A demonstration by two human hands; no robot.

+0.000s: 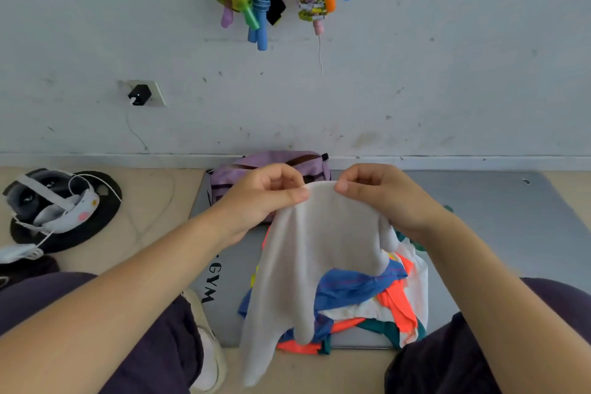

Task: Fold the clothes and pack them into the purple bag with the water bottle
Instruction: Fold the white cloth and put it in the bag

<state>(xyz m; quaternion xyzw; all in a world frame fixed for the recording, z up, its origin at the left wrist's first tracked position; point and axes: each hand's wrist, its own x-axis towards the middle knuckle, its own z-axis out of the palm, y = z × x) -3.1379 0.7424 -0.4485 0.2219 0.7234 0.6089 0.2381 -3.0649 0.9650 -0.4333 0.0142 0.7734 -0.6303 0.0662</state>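
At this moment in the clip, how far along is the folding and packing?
Early. Nothing looks folded or packed: the clothes pile lies loose on the grey mat. In hand: the left hand and right hand pinch the top edge of a white garment, held up unfolded. Left: folding everything and filling the purple bag by the wall. No water bottle is visible.

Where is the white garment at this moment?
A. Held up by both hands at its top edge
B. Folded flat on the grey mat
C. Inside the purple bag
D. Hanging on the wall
A: the left hand and the right hand each pinch the top edge of the white garment, which hangs down over the pile of colourful clothes.
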